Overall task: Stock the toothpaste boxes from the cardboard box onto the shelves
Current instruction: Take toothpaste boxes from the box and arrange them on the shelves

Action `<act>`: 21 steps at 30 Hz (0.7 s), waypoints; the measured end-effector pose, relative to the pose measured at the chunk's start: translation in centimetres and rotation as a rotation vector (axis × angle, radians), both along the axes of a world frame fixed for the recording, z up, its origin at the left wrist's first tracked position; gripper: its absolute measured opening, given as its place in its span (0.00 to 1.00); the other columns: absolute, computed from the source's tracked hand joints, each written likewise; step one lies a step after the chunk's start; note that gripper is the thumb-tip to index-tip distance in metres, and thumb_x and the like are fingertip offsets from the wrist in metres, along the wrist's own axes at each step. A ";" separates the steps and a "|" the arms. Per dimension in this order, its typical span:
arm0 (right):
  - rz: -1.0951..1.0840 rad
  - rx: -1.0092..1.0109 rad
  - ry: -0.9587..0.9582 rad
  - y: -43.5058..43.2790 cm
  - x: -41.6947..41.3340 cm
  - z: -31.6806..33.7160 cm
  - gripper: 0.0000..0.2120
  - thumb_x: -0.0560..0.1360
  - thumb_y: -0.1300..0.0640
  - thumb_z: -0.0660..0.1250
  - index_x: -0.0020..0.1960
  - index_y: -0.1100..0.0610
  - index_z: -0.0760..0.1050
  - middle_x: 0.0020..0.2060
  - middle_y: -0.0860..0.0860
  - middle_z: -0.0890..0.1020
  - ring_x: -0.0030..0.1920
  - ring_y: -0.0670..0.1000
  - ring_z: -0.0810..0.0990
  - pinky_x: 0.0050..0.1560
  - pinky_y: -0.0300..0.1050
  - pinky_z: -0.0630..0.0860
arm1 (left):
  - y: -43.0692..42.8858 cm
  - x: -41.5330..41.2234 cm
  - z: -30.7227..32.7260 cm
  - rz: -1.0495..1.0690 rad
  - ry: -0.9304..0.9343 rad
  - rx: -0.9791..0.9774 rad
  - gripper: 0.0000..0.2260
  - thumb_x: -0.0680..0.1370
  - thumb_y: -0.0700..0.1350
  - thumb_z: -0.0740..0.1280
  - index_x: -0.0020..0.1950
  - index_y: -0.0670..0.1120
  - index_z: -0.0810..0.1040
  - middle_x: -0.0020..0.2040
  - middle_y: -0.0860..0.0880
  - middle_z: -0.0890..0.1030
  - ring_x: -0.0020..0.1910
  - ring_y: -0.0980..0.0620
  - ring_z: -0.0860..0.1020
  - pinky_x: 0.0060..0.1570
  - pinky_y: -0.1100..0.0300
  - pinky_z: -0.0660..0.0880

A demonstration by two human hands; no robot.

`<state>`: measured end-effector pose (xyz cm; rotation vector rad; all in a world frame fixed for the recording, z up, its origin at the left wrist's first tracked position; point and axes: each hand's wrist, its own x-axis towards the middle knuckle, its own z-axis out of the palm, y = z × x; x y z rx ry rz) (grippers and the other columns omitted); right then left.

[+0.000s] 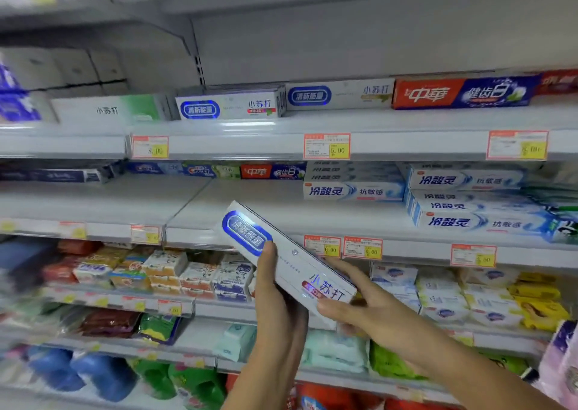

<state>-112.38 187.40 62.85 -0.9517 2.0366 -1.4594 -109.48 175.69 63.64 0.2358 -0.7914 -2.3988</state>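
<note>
Holding a white toothpaste box (pixel 292 264) w/ both hands, tilted: blue-logo end up-left, red-label end down-right, in front of the middle shelf (pixel 219 203) edge. Left hand (pixel 278 303) grips it from below, thumb curled over the front beside the logo. Right hand (pixel 366 312) pinches the lower-right end, thumb in front, fingers behind. Matching boxes (pixel 228 107) lie on the upper shelf (pixel 375 121), approx. above-left of the held one.

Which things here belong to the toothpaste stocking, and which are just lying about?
Job: toothpaste box, gripped by left hand and right hand; matching boxes above; shelf. The cardboard box is not in view.
Lying about: soap bars; price tags; blue bottles.
</note>
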 end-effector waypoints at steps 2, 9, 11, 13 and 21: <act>-0.039 -0.017 -0.006 -0.2 -1.6 1.8 0.39 0.57 0.31 0.74 0.65 0.29 0.62 0.60 0.35 0.76 0.57 0.37 0.76 0.64 0.44 0.73 | -0.1 0.1 1.6 0.031 0.002 -0.051 0.15 0.79 0.54 0.57 0.56 0.48 0.79 0.42 0.45 0.82 0.43 0.47 0.81 0.46 0.52 0.79; 0.057 0.115 0.234 -1.6 -3.4 11.8 0.35 0.61 0.39 0.74 0.65 0.32 0.65 0.55 0.33 0.78 0.53 0.36 0.79 0.59 0.41 0.76 | -0.5 0.0 7.8 0.073 0.073 -0.190 0.19 0.78 0.56 0.55 0.58 0.48 0.79 0.48 0.45 0.84 0.48 0.47 0.82 0.48 0.53 0.78; 0.017 0.086 0.296 -1.8 -3.6 14.5 0.38 0.61 0.40 0.76 0.68 0.34 0.64 0.56 0.34 0.77 0.53 0.36 0.79 0.57 0.38 0.76 | -0.8 -0.5 10.0 0.039 0.114 -0.210 0.19 0.77 0.56 0.56 0.59 0.49 0.78 0.52 0.46 0.84 0.52 0.47 0.81 0.52 0.54 0.78; -0.012 0.020 0.311 -1.0 -4.7 17.2 0.36 0.61 0.44 0.78 0.65 0.36 0.68 0.51 0.38 0.81 0.49 0.39 0.81 0.48 0.34 0.77 | -1.9 -1.2 12.4 -0.018 0.130 -0.308 0.17 0.75 0.54 0.60 0.59 0.48 0.78 0.54 0.47 0.83 0.56 0.48 0.80 0.58 0.53 0.76; -0.273 0.003 0.298 3.4 -14.1 25.0 0.34 0.55 0.55 0.80 0.60 0.50 0.76 0.54 0.51 0.83 0.46 0.49 0.81 0.46 0.39 0.77 | -11.0 -6.0 18.8 0.174 -0.155 -1.180 0.16 0.76 0.48 0.66 0.65 0.52 0.75 0.59 0.56 0.78 0.56 0.64 0.76 0.52 0.69 0.69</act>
